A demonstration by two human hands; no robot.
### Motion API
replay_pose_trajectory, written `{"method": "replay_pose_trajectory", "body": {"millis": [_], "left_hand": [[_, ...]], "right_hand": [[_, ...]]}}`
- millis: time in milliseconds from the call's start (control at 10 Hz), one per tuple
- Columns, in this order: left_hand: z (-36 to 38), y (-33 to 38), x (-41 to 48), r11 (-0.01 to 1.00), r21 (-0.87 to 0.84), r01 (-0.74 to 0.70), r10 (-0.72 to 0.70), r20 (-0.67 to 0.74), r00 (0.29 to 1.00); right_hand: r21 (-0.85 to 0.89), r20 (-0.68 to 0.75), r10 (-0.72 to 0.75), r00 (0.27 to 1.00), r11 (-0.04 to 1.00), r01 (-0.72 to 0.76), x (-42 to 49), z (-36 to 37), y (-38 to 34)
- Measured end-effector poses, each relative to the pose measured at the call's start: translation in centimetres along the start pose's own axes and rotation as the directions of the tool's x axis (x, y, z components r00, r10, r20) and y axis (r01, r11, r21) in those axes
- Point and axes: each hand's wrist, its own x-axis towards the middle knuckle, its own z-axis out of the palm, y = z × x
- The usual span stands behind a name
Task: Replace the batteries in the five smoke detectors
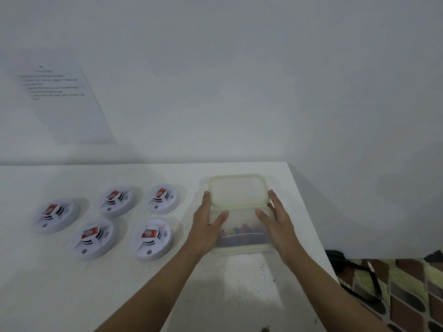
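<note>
A plain white wall (pixel 239 80) fills the upper half of my feed. Below it a white desk (pixel 72 295) runs from the left edge to its right-hand corner. Past that corner I see a floor of brown and green patterned tiles (pixel 407 295), with a black strap (pixel 359 276) showing against it. A white printed sheet of paper (pixel 62 99) hangs flat on the wall at far left; its lines are too blurred for me to read.

On the right part of the desk stands a translucent rectangular plastic box (pixel 242 243). Its pale-green-rimmed lid (pixel 238 192) sits over the far half, leaving the near half uncovered. The left hand (pixel 206 226) lies against the box's left side and the right hand (pixel 279 224) against its right side. On both, the fingers are straight and released, flat along the lid's edges, with the thumbs reaching inward over the open part.

Left of the box and apart from it, five round white smoke detectors (pixel 153 239) with red labels lie on the desk, three in the far row and two nearer. Inside the box I make out small red and dark batteries (pixel 242 230), blurred.
</note>
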Motion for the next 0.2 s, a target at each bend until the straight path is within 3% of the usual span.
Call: {"method": "replay_pose_trajectory", "body": {"millis": [100,200], "left_hand": [[-0.8,0.4,-0.7,0.997,-0.048,0.066,-0.064,0.047,0.997],[-3.0,0.7,-1.1,0.993,-0.091,0.07,-0.073,-0.03,0.997]], "right_hand": [[-0.162,0.0,-0.007,1.0,0.987,0.007,-0.1,-0.2,-0.7],[-0.263,-0.086,-0.126,0.988,0.96,0.1,-0.8,-0.2,-1.4]]}}
